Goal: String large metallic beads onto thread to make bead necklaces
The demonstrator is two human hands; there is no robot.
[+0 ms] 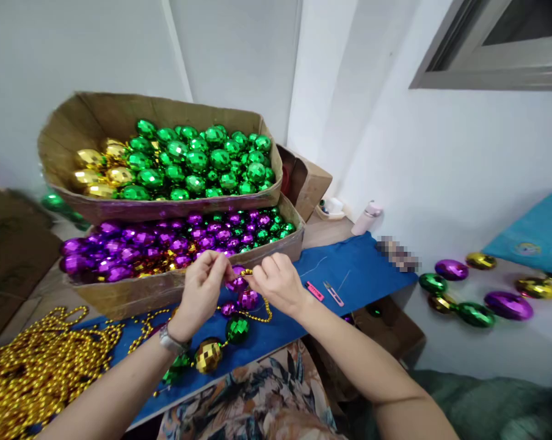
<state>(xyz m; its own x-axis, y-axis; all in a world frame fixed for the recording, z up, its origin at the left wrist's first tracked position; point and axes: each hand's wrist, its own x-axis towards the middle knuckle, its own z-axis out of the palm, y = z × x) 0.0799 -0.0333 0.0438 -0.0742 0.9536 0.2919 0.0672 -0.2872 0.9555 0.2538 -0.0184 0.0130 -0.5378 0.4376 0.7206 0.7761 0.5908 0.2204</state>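
My left hand (205,284), with a watch (173,341) on its wrist, is closed in a pinch above the front of the lower box. What its fingertips hold is too small to make out. Close beside it, my right hand (278,281) pinches a gold bead strand (267,315), which loops down below the fingers. A purple faceted ball (247,299) hangs just under the hands. Lower down, a green ball (237,329) and a large gold ball (208,355) rest on the blue cloth (276,336), joined in a garland.
An upper cardboard box (166,211) holds green and gold balls; a lower box (134,297) holds purple and green ones. Gold bead strands (42,360) are heaped at left. Thread snips (333,293), a pink item (314,291) and a pink bottle (366,219) are at right. A garland (475,315) hangs by the wall.
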